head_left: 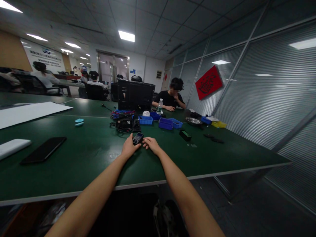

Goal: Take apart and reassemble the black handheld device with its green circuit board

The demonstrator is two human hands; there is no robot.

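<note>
My left hand (128,148) is closed around a small dark handheld device (138,137) with a screen and buttons, held just above the green table. Its thumb lies along the lower edge of the device. Close by on the right is my right hand (152,144), fingers loosely bent and somewhat apart, tips beside the device. Whether they touch it I cannot tell. Behind the device lie a black box with cables (124,125) and a blue tray (145,120).
On the green table (98,171) lie a black tablet-like slab (44,149), a white slab (13,147) and a light-blue item (79,122). A black monitor (135,95), a water bottle (159,106), a metal bowl (194,121) and a dark green-topped box (185,134) stand farther off. A person (170,98) sits opposite.
</note>
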